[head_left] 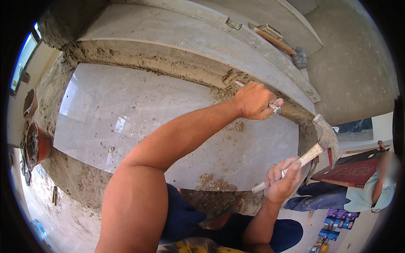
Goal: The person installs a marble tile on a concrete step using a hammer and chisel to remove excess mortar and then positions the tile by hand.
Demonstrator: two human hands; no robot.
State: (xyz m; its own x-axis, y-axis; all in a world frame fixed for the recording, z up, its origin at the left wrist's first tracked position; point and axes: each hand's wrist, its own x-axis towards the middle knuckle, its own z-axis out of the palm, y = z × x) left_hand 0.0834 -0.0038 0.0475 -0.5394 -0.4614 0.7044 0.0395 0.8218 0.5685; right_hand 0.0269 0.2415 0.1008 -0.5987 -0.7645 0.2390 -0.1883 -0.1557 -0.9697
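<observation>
My left hand (pixel 254 101) is closed in a fist round a short ribbed metal rod (pixel 275 109), like a chisel cut from rebar. One end of it points at the crumbly mortar (pixel 231 80) along the back edge of a large glossy grey tile (pixel 177 109); whether the tip touches is hard to see. Its blunt end sticks out on the right of the fist. Lower right, my right hand (pixel 282 179) grips the pale handle of a claw hammer (pixel 327 137), the head raised up and to the right, apart from the rod.
On the step above lie a long level (pixel 234 23) and a mallet (pixel 298 57) with a wooden handle. A reddish bucket (pixel 40 143) stands at the left. Loose mortar crumbs (pixel 217 184) lie at the tile's front edge. Another person (pixel 354 194) is at the right, by dark red boxes (pixel 344 170).
</observation>
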